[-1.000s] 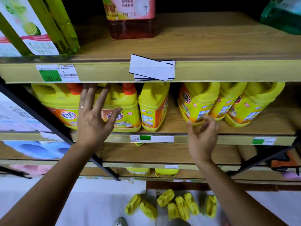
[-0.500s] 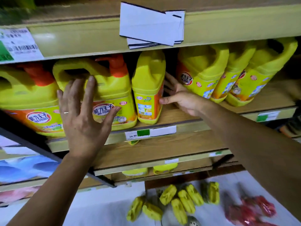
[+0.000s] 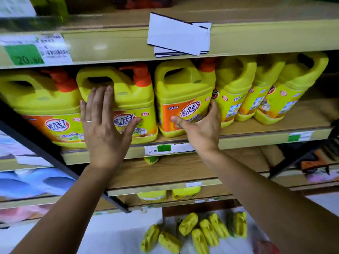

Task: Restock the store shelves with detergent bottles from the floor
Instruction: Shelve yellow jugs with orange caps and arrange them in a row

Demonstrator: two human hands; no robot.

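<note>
On the middle shelf [image 3: 256, 138] stands a row of yellow detergent jugs, and the step in hand looks like straightening them. The left hand [image 3: 108, 129] lies flat and open against the second jug [image 3: 128, 99]; the right hand [image 3: 200, 125] wraps its grip around the third jug [image 3: 183, 99], thumb on the label. More yellow bottles [image 3: 198, 233] lie on the floor below. Next, probably, the person bends for another.

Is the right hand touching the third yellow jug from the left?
Touching. Head view: right hand wraps the jug, thumb across its label.
</note>
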